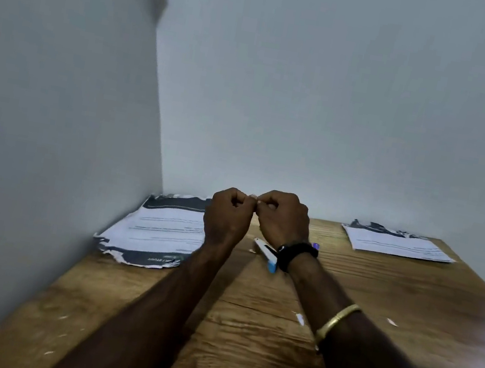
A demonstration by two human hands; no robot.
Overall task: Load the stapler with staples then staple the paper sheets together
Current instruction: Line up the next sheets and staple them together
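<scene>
A wooden table point(242, 328) fills a grey-walled corner. Above its far middle, the left hand point(227, 216) and right hand point(283, 219) meet with fingers curled, pinching a tiny pale bit point(253, 197) too small to identify. The stapler point(266, 253) lies under the right wrist, between the left paper stack point(163, 228) and the right paper stack point(398, 243).

A wooden table point(237, 359) meets grey walls point(315, 83); small white scraps point(299, 319) dot it.
</scene>
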